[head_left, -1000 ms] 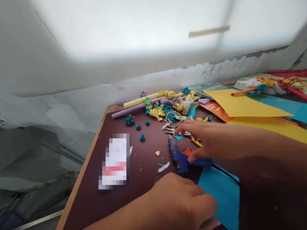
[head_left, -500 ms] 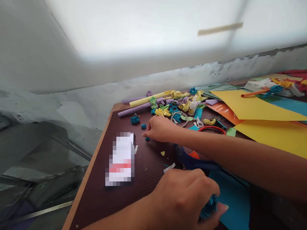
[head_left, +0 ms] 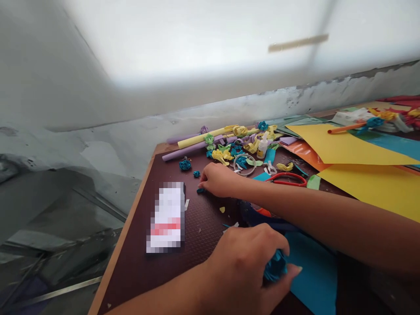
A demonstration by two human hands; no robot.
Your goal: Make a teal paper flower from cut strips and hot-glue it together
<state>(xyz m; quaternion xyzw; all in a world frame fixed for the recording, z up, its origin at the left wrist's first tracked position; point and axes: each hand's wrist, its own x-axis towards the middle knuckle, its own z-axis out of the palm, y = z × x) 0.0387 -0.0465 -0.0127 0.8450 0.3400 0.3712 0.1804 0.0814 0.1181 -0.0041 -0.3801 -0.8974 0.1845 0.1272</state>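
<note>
My left hand [head_left: 244, 267], low in the view, is closed around a crumpled blue paper flower [head_left: 276, 266], its thumb and fingers at the flower's sides. Farther up the table, my right hand [head_left: 218, 179] pinches a small blue paper piece [head_left: 200, 190] at the tabletop. Just beyond those fingertips lies a small blue paper bud [head_left: 196, 174]. A larger blue paper flower [head_left: 185, 164] rests farther left. Under my right forearm, a dark blue roll or ring [head_left: 247, 212] is partly hidden. A blue paper sheet [head_left: 315, 271] lies beside my left hand.
A phone [head_left: 167, 218] lies near the table's left edge. Red-handled scissors [head_left: 290, 178], a glue bottle [head_left: 263, 148], a clear ring [head_left: 244, 164] and coloured paper scraps are behind my right arm. Rolled paper tubes [head_left: 193, 148] lie at the back, yellow sheets [head_left: 354, 148] at right.
My left hand has moved slightly left and up with the blue paper flower, which shows more now. My right hand stays almost in place at the small blue piece.
</note>
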